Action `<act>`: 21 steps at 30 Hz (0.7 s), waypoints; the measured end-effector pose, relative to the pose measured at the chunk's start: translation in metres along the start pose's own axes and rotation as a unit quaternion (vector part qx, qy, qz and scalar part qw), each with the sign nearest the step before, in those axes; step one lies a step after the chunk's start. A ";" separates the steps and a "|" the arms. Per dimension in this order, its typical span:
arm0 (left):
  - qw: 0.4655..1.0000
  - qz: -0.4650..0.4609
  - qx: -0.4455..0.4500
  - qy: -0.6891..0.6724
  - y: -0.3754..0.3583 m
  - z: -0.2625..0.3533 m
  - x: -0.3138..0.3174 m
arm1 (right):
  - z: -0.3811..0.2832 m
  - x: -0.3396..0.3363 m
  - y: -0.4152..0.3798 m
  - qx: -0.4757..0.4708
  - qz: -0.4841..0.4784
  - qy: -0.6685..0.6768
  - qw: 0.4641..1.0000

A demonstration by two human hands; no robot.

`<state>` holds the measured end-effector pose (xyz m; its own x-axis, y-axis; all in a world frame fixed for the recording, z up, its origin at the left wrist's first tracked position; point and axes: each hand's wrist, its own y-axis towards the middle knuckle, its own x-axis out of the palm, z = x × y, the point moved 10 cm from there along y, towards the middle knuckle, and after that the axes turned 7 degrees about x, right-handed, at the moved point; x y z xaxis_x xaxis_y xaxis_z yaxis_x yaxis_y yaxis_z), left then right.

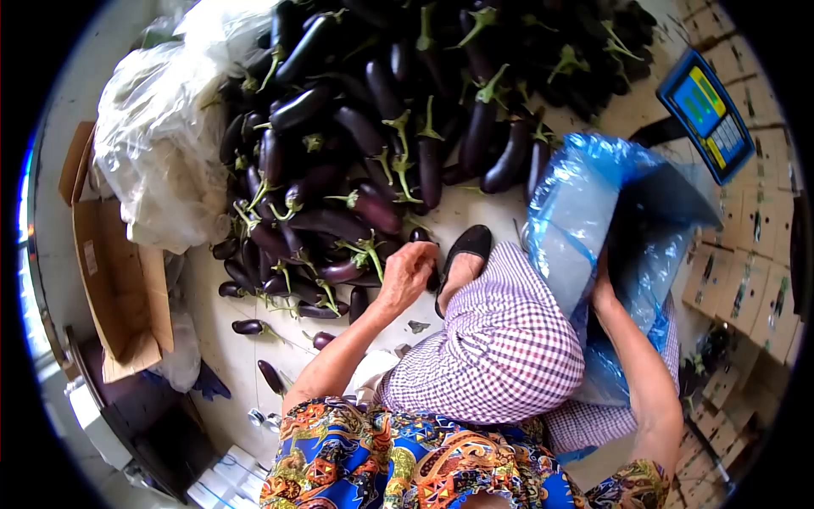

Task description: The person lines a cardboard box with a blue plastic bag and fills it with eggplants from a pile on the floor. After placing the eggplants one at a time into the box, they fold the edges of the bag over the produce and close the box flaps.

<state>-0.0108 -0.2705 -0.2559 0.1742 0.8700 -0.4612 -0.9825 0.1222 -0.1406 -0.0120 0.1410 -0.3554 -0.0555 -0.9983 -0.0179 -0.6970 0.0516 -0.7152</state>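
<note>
A big heap of dark purple eggplants with green stems lies on the floor in front of me. My left hand reaches to the near edge of the heap, its fingers curled around an eggplant by my black shoe. My right hand grips the edge of a blue plastic bag that stands open beside my right knee. My checked trousers fill the middle of the view.
A crumpled clear plastic sheet lies left of the heap, with an open cardboard box beside it. A blue weighing scale sits at the upper right. Flattened cartons cover the floor at the right. A few loose eggplants lie nearer me.
</note>
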 end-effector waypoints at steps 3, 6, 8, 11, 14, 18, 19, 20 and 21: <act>0.946 0.137 0.185 0.226 0.018 0.023 -0.072 | -0.038 0.015 -0.016 -0.067 0.036 -0.078 0.994; 0.840 0.208 0.141 0.481 0.053 0.021 -0.153 | -0.021 0.005 -0.019 0.020 0.031 -0.059 0.998; 0.795 0.173 0.065 0.578 0.070 -0.021 -0.186 | -0.039 0.008 -0.034 0.065 0.027 -0.111 0.991; 0.823 0.014 -0.090 0.560 0.072 -0.105 -0.210 | -0.062 0.009 -0.048 0.066 0.036 -0.224 0.972; 0.897 0.057 -0.068 0.433 0.059 -0.086 -0.216 | -0.077 0.017 -0.062 0.083 0.022 -0.224 0.971; 0.980 0.045 -0.191 -0.032 0.022 -0.056 -0.198 | -0.082 0.015 -0.065 0.018 0.034 -0.243 0.969; 0.978 0.041 -0.196 -0.064 0.015 -0.042 -0.190 | -0.082 0.007 -0.063 0.005 0.047 -0.297 0.954; 0.965 0.052 -0.202 -0.158 0.009 -0.033 -0.179 | -0.083 -0.005 -0.056 -0.007 0.062 -0.350 0.935; 0.944 0.057 -0.207 -0.251 0.006 -0.022 -0.166 | -0.087 -0.015 -0.053 -0.017 0.079 -0.402 0.912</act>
<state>-0.0439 -0.4250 -0.1993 -0.0869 0.9956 -0.0349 -0.8653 -0.0928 -0.4926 -0.0365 0.1552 -0.2570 0.3749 -0.6748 -0.6357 -0.7483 0.1846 -0.6372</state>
